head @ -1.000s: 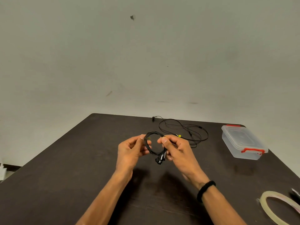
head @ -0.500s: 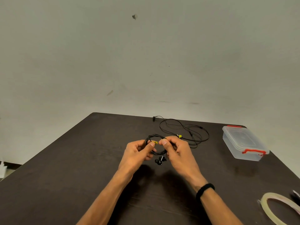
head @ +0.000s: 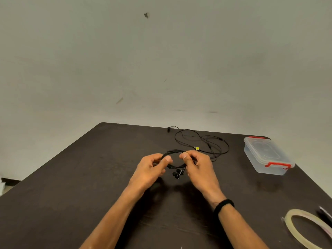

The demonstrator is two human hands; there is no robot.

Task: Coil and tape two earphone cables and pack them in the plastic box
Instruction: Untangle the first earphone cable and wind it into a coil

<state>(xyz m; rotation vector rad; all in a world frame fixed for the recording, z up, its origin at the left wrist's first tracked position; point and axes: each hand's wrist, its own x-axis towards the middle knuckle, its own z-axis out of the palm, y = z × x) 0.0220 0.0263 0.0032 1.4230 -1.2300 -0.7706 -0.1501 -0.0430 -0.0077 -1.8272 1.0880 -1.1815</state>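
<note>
- Above the middle of the dark counter point(head: 71, 177), two bare hands hold a coiled black earphone cable point(head: 175, 153), earbuds dangling below.
- Left hand point(head: 150, 169) grip pinches the coil's left side.
- Right hand point(head: 199, 166) grip pinches its right side.
- Farther back lies a second, loose earphone cable point(head: 203, 141).
- Far right stands a closed clear plastic box point(head: 267, 155) with red clips.
- Near right lies a tape roll point(head: 305, 229).

Plain indoor room, dark wooden table point(head: 71, 186), bare scuffed wall point(head: 161, 60)
</note>
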